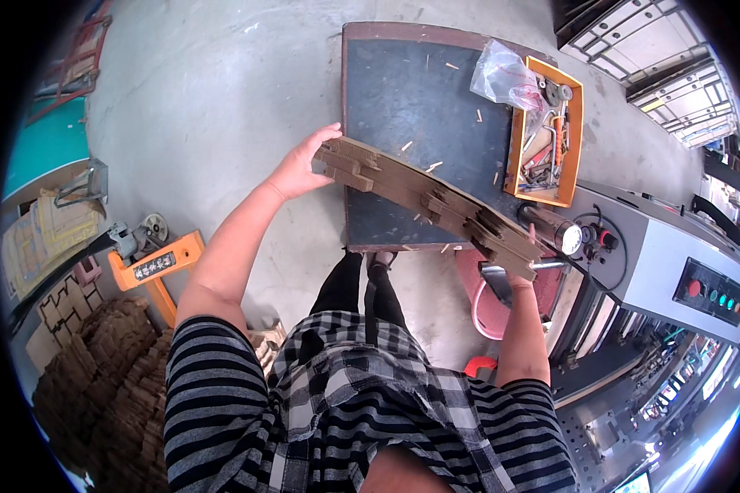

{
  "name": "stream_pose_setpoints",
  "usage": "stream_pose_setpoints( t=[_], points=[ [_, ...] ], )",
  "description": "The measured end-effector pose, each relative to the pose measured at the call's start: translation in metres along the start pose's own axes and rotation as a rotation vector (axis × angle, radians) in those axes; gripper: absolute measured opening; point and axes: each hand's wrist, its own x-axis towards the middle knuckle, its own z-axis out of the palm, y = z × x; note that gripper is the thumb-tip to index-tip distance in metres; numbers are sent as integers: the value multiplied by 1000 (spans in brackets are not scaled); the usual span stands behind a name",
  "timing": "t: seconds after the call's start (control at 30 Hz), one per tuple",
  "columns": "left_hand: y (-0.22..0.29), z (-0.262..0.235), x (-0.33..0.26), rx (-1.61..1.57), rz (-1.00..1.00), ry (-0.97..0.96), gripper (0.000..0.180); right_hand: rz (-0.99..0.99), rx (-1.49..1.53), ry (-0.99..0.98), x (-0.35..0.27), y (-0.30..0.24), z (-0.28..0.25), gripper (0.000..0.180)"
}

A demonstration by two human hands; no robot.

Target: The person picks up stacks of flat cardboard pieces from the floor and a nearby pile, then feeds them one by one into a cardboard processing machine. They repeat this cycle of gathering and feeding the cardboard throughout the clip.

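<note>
I hold a thick stack of die-cut brown cardboard sheets (423,197) edge-on between both hands, above the near edge of a dark workbench (403,90). My left hand (304,164) grips the stack's left end with the fingers spread over the top. My right hand (518,275) clamps the stack's right end from below and is mostly hidden by it. The stack bows slightly and slopes down to the right.
An orange tray (575,131) of hand tools and a clear plastic bag (501,74) sit on the bench's right side. A grey machine with a button panel (699,287) stands to the right. Piles of cardboard pieces (99,386) and an orange pallet jack (160,263) are on the left floor.
</note>
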Motion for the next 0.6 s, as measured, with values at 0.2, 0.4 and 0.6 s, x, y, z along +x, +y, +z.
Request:
stream_pose_setpoints(
  t=[0.2, 0.4, 0.6],
  points=[
    [12, 13, -4, -105, -65, 66, 91, -259, -194, -32, -3, -6, 8, 69],
    [4, 28, -11, -146, -5, 147, 88, 36, 547, -11, -4, 28, 23, 45],
    [14, 4, -2, 387, 85, 19, 81, 13, 433, 106, 3, -20, 4, 48]
  ],
)
